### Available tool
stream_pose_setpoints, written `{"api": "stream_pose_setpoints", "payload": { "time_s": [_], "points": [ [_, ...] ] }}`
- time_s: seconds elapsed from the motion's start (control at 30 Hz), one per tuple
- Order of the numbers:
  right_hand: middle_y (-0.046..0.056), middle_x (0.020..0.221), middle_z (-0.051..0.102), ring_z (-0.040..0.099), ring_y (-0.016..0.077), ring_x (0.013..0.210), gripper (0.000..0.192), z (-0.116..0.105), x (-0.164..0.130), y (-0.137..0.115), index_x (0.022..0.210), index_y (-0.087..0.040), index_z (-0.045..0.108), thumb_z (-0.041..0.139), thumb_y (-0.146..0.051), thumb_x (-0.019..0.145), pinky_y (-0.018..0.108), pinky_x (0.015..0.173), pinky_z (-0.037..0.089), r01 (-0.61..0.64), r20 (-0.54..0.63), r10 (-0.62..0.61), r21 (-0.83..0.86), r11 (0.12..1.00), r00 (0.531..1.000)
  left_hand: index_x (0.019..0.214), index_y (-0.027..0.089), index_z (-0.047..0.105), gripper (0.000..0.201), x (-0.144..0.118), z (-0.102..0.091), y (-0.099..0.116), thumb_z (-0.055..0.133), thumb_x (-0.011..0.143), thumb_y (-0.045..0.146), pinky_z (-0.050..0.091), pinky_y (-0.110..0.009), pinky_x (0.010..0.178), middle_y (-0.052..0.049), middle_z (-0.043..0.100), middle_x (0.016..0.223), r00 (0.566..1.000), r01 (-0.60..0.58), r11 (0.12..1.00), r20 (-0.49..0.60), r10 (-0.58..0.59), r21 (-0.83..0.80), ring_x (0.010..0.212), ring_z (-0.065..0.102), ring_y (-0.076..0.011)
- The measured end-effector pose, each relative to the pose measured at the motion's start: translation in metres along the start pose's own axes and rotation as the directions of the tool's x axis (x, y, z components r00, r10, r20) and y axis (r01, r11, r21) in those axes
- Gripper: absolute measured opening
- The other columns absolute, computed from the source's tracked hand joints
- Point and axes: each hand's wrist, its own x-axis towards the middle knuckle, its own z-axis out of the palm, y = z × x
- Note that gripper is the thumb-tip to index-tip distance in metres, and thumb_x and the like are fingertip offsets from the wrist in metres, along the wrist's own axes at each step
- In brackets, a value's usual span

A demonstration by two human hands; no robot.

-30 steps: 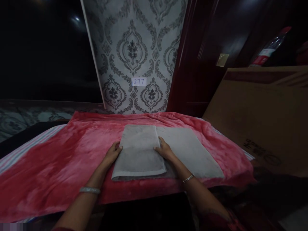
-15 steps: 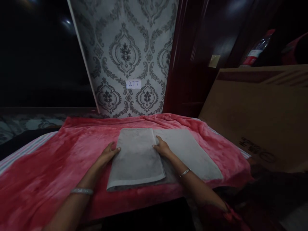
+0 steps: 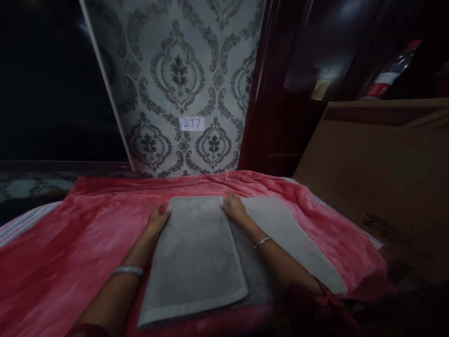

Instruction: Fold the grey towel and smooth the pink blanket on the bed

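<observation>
A grey towel (image 3: 194, 252) lies on a pink plush blanket (image 3: 87, 234), its left part folded over into a doubled panel and its right part (image 3: 294, 238) lying flat in a single layer. My left hand (image 3: 156, 221) rests on the far left edge of the folded panel, thumb on top. My right hand (image 3: 234, 208) presses flat at the far right corner of that panel, on the fold line. Both wrists wear bangles.
Patterned grey wallpaper with a small label reading 277 (image 3: 191, 123) rises behind the bed. A dark red door (image 3: 298, 84) stands to the right. A large cardboard sheet (image 3: 382, 173) leans at the right, with a plastic bottle (image 3: 389, 75) behind it. Striped bedding (image 3: 21, 220) shows at left.
Both hands have slid along the folded panel's side edges toward its far end. The view has come closer to the towel.
</observation>
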Motion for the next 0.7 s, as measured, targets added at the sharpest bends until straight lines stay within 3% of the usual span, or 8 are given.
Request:
{"api": "stream_pose_setpoints", "payload": {
  "time_s": [0.1,0.2,0.37,0.47,0.57,0.7],
  "points": [
    [0.014,0.141,0.059,0.052,0.0289,0.132,0.07,0.0,0.024,0.002,0.15,-0.021,0.046,0.07,-0.037,0.086,0.039,0.104,0.042,0.026,0.054,-0.025,-0.021,0.999,0.998,0.145,0.017,0.047,0.076,-0.003,0.005,-0.003,0.074,0.077,0.036,0.058,-0.037,0.08,-0.015,0.07,0.115,0.999,0.033,0.998,0.024,-0.032,-0.054,0.091,0.07,-0.0238],
    [0.014,0.132,0.065,0.056,0.031,0.127,0.069,0.002,0.04,0.005,0.141,-0.022,0.056,0.08,-0.037,0.078,0.04,0.102,0.043,0.046,0.093,-0.042,-0.036,0.998,0.995,0.15,0.022,0.041,0.084,-0.009,0.009,-0.002,0.075,0.075,0.036,0.057,-0.04,0.089,-0.015,0.065,0.129,0.994,-0.066,0.995,0.082,0.072,-0.073,0.105,0.068,-0.0268],
    [0.011,0.116,0.071,0.062,0.028,0.114,0.04,0.008,0.045,0.009,0.113,-0.019,0.071,0.08,-0.031,0.076,0.036,0.095,0.045,0.071,0.079,-0.068,-0.024,0.997,0.995,0.154,0.018,0.034,0.09,-0.023,0.012,0.008,0.07,0.072,0.029,0.047,-0.043,0.109,-0.015,0.058,0.14,0.964,-0.221,0.975,0.146,0.221,-0.02,0.126,0.059,-0.028],
    [0.009,0.106,0.073,0.065,0.0247,0.1,0.033,0.006,0.039,0.012,0.11,-0.017,0.07,0.074,-0.028,0.079,0.033,0.087,0.046,0.081,0.035,-0.081,0.012,0.997,0.996,0.153,0.017,0.037,0.087,-0.036,0.01,0.023,0.067,0.071,0.026,0.041,-0.045,0.116,-0.015,0.053,0.147,0.941,-0.301,0.953,0.153,0.301,-0.022,0.135,0.052,-0.029],
    [0.007,0.104,0.072,0.065,0.0232,0.095,0.036,-0.01,0.038,0.01,0.114,-0.016,0.068,0.07,-0.027,0.08,0.032,0.084,0.047,0.122,-0.03,-0.121,0.057,0.991,0.992,0.153,0.018,0.036,0.085,-0.051,0.003,0.045,0.063,0.073,0.025,0.036,-0.045,0.119,-0.014,0.048,0.152,0.914,-0.376,0.925,0.146,0.379,-0.046,0.141,0.046,-0.029],
    [0.005,0.109,0.071,0.063,0.0228,0.1,0.04,-0.037,0.053,-0.018,0.119,-0.017,0.067,0.067,-0.027,0.08,0.033,0.089,0.047,0.245,-0.115,-0.232,0.119,0.962,0.966,0.153,0.023,0.038,0.081,-0.06,-0.024,0.08,0.063,0.076,0.025,0.039,-0.043,0.117,-0.01,0.049,0.152,0.883,-0.464,0.885,0.065,0.466,-0.046,0.138,0.049,-0.0276]
  ]
}}
